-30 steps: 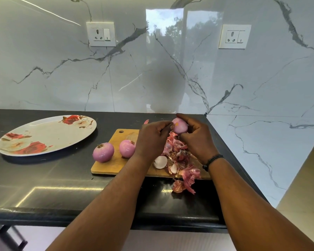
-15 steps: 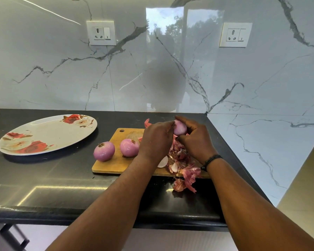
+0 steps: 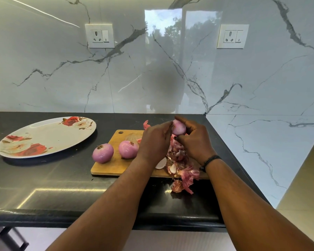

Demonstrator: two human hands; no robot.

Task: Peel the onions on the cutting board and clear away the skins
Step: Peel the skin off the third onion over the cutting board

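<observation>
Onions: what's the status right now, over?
Right hand grips a small onion above the board; left hand picks at it. Two peeled onions wait. Skins piled on board, spilling onto counter.

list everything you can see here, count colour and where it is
onions: 3, pink-purple; two on the board's left half, one held above the board
cutting board: 1, wooden, on the counter
onion skins: a pile, pink, on the board's right part, spilling onto the counter
plate: 1, white with red flowers, left on the counter
counter: 1, black
wall sockets: 2, white, on the marble wall
wristband: 1, black, right wrist
hands: 2, both holding the raised onion
</observation>
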